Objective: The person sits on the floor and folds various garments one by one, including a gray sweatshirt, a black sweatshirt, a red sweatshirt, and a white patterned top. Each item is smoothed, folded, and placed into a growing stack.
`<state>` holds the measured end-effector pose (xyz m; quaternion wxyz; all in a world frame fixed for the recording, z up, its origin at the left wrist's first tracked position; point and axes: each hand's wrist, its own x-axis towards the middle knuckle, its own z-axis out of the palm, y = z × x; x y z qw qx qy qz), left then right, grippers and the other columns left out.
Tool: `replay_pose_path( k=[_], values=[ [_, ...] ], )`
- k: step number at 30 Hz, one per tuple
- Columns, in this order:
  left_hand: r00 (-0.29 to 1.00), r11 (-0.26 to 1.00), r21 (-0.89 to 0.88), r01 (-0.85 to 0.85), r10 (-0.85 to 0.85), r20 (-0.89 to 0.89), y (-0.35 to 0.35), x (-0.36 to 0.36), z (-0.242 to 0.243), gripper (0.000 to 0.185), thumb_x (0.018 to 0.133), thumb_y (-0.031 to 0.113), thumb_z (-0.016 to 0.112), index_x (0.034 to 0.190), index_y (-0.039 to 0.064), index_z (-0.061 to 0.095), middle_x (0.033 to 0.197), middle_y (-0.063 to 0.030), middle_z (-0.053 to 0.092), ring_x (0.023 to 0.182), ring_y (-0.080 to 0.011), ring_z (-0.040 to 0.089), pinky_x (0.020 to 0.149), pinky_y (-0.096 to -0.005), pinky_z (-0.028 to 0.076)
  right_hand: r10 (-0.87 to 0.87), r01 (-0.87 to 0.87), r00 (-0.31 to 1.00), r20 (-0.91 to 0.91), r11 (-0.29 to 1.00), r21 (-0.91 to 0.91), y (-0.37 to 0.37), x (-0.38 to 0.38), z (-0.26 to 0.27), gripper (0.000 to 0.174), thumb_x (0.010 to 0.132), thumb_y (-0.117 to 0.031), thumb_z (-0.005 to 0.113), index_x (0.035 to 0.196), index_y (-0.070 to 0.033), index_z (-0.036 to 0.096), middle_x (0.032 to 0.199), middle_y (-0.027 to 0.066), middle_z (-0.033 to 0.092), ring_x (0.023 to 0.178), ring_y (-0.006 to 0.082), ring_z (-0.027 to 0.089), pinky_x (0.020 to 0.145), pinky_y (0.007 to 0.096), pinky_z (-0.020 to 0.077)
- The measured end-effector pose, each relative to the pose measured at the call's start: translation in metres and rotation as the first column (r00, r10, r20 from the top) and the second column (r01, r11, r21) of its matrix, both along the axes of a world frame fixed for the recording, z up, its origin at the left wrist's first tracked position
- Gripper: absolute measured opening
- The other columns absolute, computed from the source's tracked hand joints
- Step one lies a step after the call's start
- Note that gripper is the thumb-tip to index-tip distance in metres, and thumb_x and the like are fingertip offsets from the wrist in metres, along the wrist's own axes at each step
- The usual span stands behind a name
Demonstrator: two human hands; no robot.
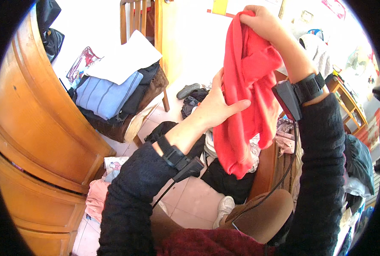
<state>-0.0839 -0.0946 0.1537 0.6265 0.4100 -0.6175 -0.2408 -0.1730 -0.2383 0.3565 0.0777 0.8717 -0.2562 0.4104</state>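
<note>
A red cloth garment (247, 83) hangs in loose folds in front of me. My right hand (261, 23) grips its top end, raised high at the upper right. My left hand (220, 104) lies against the garment's left side, thumb and fingers spread; the fingertips are partly behind the cloth. Black straps with small devices and cables sit on both wrists. Below the garment's lower end, black cloth (230, 179) lies on the floor, with pale cloth beside it.
A chair at the left bears a folded blue garment (108, 94) and a white cloth (126, 60). A wooden cabinet (39, 112) curves along the left. Pink clothing (96, 198) lies by its base. Dark shoes (190, 91) stand on the tiles; a wooden shelf (347, 105) is at the right.
</note>
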Motion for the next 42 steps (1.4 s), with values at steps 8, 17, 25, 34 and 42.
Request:
replay_pose_path(
  k=[8, 17, 25, 34, 42],
  values=[
    [0.868, 0.901, 0.067, -0.429, 0.391, 0.305, 0.03, 0.042, -0.004, 0.035, 0.094, 0.021, 0.053, 0.118, -0.004, 0.057, 0.111, -0.0228, 0.064, 0.106, -0.0322, 0.06, 0.093, -0.0389, 0.045, -0.116, 0.113, 0.945, -0.305, 0.993, -0.025, 0.011, -0.112, -0.034, 0.042, 0.073, -0.033, 0.075, 0.095, 0.002, 0.065, 0.079, 0.0219, 0.064, 0.074, 0.0341, 0.063, 0.073, 0.0376, 0.0499],
    [0.829, 0.85, 0.058, -0.523, 0.492, 0.267, 0.048, 0.066, 0.015, 0.031, 0.097, 0.022, 0.05, 0.112, -0.004, 0.059, 0.101, -0.0144, 0.066, 0.094, -0.0202, 0.06, 0.088, -0.0324, 0.046, 0.181, -0.218, 0.975, 0.127, 0.699, 0.681, 0.032, -0.161, -0.115, 0.026, 0.089, -0.023, 0.065, 0.101, 0.0, 0.065, 0.088, 0.002, 0.064, 0.082, 0.0093, 0.057, 0.077, 0.026, 0.0471],
    [0.939, 0.917, 0.277, -0.286, 0.326, -0.111, 0.035, 0.09, -0.026, 0.032, 0.098, 0.022, 0.048, 0.113, -0.003, 0.06, 0.105, -0.0115, 0.066, 0.093, -0.0174, 0.061, 0.085, -0.03, 0.048, 0.399, -0.288, 0.917, 0.0, 0.662, 0.692, 0.039, -0.152, -0.186, 0.032, 0.084, -0.031, 0.072, 0.095, -0.003, 0.061, 0.086, -0.0003, 0.058, 0.087, 0.0095, 0.051, 0.084, 0.0267, 0.0422],
    [0.922, 0.861, 0.336, -0.381, 0.327, 0.208, -0.009, 0.086, -0.071, 0.026, 0.093, 0.016, 0.056, 0.111, -0.002, 0.058, 0.105, -0.015, 0.063, 0.1, -0.0184, 0.059, 0.086, -0.031, 0.047, -0.161, -0.815, 0.571, 0.805, -0.221, 0.535, 0.024, -0.111, -0.22, 0.021, 0.092, -0.016, 0.059, 0.107, -0.001, 0.06, 0.099, 0.0116, 0.066, 0.086, 0.021, 0.066, 0.076, 0.0331, 0.0561],
    [0.901, 0.787, 0.451, 0.421, -0.421, -0.108, -0.013, 0.011, -0.046, 0.051, 0.087, 0.009, 0.064, 0.133, 0.002, 0.041, 0.125, -0.011, 0.055, 0.112, -0.0187, 0.055, 0.096, -0.0331, 0.046, -0.291, -0.847, 0.52, 0.803, -0.301, 0.439, 0.003, -0.107, -0.227, 0.024, 0.096, -0.019, 0.053, 0.108, 0.001, 0.057, 0.102, 0.0166, 0.065, 0.089, 0.0252, 0.066, 0.079, 0.0394, 0.0566]
  ],
)
